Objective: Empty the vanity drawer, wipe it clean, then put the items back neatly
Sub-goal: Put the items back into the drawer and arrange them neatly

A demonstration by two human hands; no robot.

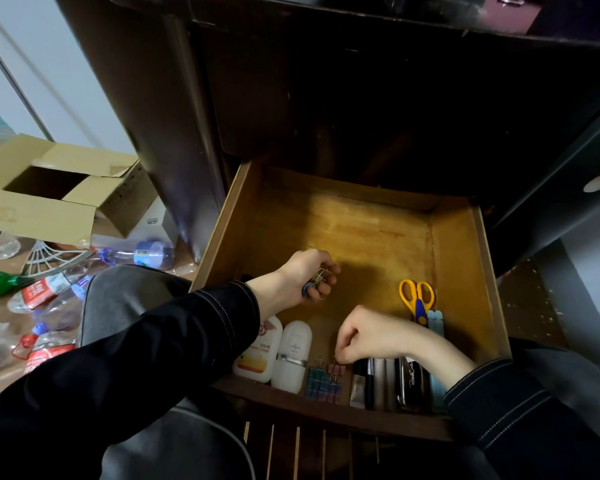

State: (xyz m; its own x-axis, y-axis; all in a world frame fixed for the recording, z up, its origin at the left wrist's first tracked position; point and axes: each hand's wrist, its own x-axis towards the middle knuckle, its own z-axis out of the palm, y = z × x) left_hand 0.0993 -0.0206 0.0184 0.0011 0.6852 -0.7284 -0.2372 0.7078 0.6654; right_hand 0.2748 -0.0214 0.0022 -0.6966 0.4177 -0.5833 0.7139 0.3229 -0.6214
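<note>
Plainly, we see the wooden drawer (368, 230) pulled out of the dark vanity (291, 116), its bare yellow-brown floor worn and streaked. Along its near edge lie two white bottles (260, 351), a row of binder clips (321, 381) and dark tubes (385, 382); yellow-handled scissors (417, 299) rest near the right wall. Our left hand (305, 275) hovers over the drawer's left side, fingers curled round some loose clips (317, 280). Our right hand (371, 336), fingers bent down, pinches the wire loop of a pink clip (336, 370) in that row.
</note>
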